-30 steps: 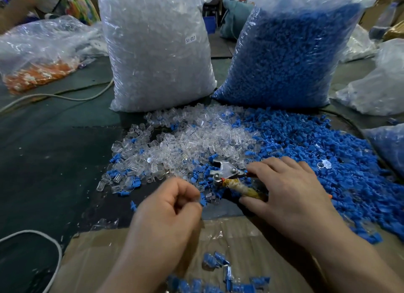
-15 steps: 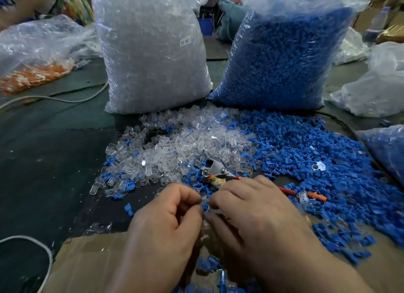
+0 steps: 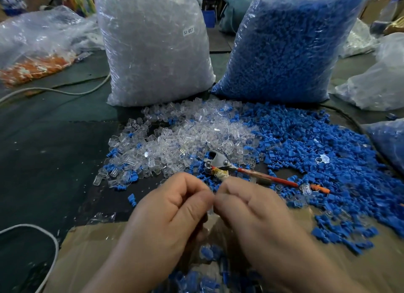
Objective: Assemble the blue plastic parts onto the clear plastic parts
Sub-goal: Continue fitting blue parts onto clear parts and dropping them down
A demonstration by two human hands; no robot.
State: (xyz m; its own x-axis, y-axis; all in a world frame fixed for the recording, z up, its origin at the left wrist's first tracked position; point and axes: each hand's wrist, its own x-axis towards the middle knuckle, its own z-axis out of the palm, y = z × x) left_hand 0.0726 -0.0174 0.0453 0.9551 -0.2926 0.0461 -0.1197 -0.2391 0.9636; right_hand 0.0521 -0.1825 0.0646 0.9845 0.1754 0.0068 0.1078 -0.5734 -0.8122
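Head view, low centre of the frame: the left hand and right hand are pressed tip to tip over the cardboard. Both sets of fingers are curled in tight, and I cannot tell what, if anything, they pinch. Just above on the dark bench, the loose clear plastic parts sit mid-frame and the blue plastic parts spread right, with a red-handled tool between the piles and two full bags standing behind.

Clear parts are glossy transparent plastic; blue parts matt plastic; bags shiny crinkled film; bench a dark matt, perhaps rubbery, mat; box plain brown cardboard; pliers dull grey metal.
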